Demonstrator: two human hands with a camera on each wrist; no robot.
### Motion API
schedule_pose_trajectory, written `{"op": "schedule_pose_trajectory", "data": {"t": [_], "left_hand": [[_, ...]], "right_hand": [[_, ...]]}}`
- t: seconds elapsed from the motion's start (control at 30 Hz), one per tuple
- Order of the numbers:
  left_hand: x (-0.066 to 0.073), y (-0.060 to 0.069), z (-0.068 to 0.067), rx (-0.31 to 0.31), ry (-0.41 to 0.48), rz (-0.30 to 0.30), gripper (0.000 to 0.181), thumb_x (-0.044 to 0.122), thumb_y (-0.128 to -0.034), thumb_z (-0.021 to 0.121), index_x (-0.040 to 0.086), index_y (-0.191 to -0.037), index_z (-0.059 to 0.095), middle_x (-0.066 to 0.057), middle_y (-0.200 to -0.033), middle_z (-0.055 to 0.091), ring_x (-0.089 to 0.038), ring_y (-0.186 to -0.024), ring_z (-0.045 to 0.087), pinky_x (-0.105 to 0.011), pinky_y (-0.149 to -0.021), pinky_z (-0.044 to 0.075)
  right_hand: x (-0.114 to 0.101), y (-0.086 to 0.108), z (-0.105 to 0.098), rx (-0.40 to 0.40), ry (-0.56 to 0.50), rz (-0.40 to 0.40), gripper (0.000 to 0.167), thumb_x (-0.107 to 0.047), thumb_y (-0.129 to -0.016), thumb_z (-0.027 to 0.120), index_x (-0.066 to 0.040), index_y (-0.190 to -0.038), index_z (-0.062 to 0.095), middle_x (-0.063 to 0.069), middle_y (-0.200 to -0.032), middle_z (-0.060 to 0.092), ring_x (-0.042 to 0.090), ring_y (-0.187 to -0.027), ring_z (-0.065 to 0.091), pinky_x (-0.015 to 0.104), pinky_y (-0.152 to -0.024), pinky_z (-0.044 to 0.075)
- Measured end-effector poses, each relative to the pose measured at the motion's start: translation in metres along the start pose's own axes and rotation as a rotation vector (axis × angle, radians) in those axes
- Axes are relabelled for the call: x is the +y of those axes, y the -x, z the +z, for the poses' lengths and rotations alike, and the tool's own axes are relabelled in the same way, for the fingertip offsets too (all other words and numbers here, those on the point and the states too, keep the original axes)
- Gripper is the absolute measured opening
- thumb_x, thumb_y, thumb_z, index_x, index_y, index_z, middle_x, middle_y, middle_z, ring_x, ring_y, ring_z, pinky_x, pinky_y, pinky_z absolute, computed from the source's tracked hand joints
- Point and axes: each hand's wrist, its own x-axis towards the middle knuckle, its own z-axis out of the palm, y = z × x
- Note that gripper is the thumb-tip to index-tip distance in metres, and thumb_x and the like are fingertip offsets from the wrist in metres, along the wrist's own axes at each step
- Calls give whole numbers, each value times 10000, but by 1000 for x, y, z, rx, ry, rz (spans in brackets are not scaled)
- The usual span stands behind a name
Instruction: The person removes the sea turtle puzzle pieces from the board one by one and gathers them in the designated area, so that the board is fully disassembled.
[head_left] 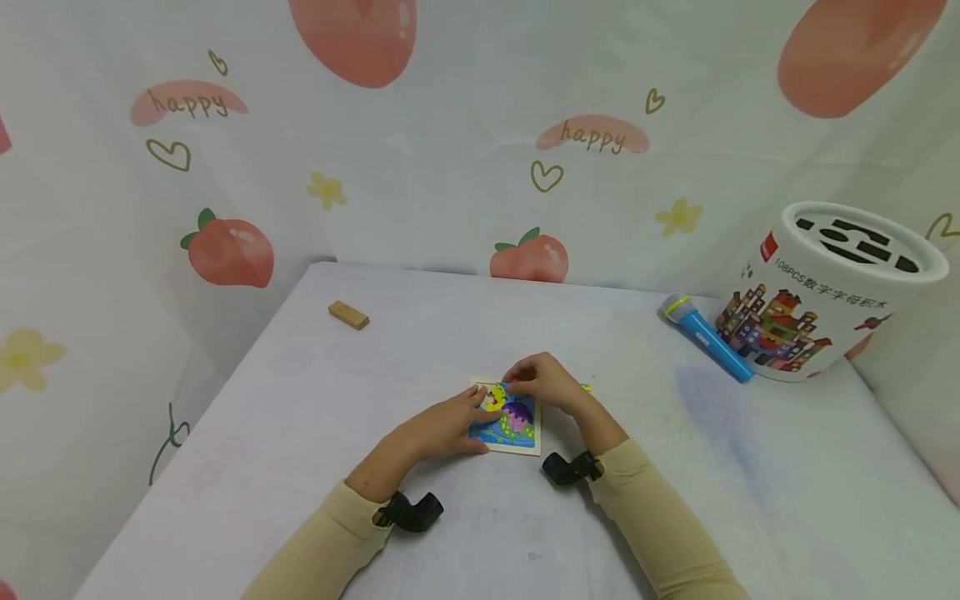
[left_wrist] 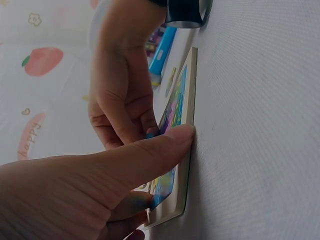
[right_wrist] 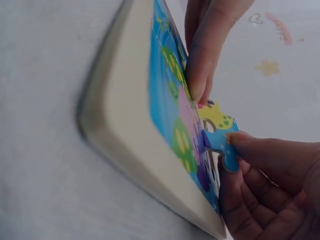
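A small jigsaw puzzle in a pale wooden frame lies on the table, showing a yellow figure and a purple-and-pink shape on blue. My left hand rests over its left side. The left thumb touches the near edge, and a left finger presses on the picture. From the far side, my right hand pinches a blue-and-yellow puzzle piece between thumb and forefinger. That piece is tilted up over the frame, its lower edge partly hidden by the picture.
Beyond my right wrist lies a small yellow-green item, mostly covered. A blue toy microphone leans by a large white block bucket at the back right. A brown wooden block lies back left.
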Motion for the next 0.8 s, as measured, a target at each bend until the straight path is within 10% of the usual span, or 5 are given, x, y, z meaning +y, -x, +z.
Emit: {"op": "schedule_pose_trajectory", "data": {"t": [0.8], "left_hand": [[3,0,-3,-7,6,-4,543,323,-865,655,188,-1365,492,-181,-1520,250,-315,-1431,192,-446,-1124,284]], "right_hand": [[16,20,-33,55,-22,99,188,-155,-883,637,-27,-1009,692,87,-956,672,156,-794,549,230,-692,482]]}}
